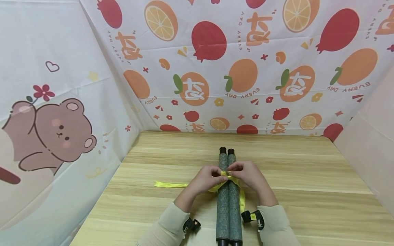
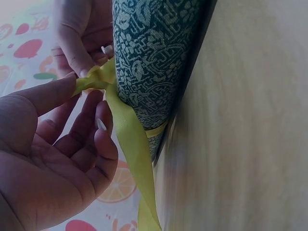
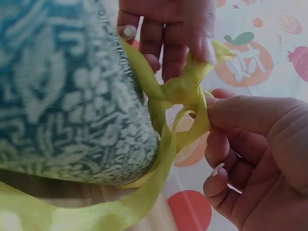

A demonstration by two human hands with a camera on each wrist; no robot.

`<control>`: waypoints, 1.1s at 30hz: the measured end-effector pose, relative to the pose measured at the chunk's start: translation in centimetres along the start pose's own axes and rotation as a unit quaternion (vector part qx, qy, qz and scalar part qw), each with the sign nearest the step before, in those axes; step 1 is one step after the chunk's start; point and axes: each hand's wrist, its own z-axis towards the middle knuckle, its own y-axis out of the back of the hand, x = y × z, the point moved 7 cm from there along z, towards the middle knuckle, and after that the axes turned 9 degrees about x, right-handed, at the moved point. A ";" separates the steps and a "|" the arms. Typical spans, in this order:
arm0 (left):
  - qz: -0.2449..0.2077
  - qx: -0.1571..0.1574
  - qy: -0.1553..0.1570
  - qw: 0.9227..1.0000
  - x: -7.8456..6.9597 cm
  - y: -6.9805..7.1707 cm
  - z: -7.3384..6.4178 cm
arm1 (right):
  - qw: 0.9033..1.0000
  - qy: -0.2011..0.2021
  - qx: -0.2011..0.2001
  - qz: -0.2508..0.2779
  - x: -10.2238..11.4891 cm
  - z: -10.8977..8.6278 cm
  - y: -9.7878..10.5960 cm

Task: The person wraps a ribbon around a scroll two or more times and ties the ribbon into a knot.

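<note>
Two rolled scrolls, the left scroll (image 1: 223, 208) and the right scroll (image 1: 235, 213), lie side by side on the table, in green patterned cloth with dark end knobs. A yellow ribbon (image 1: 170, 185) goes round them, with a loose end trailing to the left and another hanging at the right. My left hand (image 1: 205, 178) pinches a bunched piece of ribbon (image 2: 132, 139) between thumb and finger. Opposite it, my right hand (image 3: 260, 144) pinches a ribbon loop beside the knot, its other fingers curled. Both hands meet above the scrolls; the knot is partly hidden in the head view.
The wood-grain table (image 1: 147, 212) extends on both sides of the scrolls. A fruit-printed cloth (image 1: 221, 68) hangs at its back edge. Another cloth with a bear print (image 1: 64, 133) hangs on the left, and a pale cloth (image 1: 369, 126) on the right.
</note>
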 end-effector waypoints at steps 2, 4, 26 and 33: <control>-0.002 -0.002 -0.001 1.000 0.0 0.1 0.0 | 1.000 0.003 -0.007 0.011 0.0 -0.1 0.3; 0.000 -0.003 0.000 1.000 0.1 0.1 0.0 | 1.000 0.002 -0.014 0.015 0.0 -0.1 0.5; 0.060 -0.027 0.028 0.997 1.2 3.2 -1.4 | 0.999 -0.015 0.003 -0.034 -2.3 -1.3 1.6; 0.093 -0.011 0.046 0.995 1.7 3.9 -2.0 | 0.999 -0.024 -0.004 -0.046 -3.7 -1.9 2.2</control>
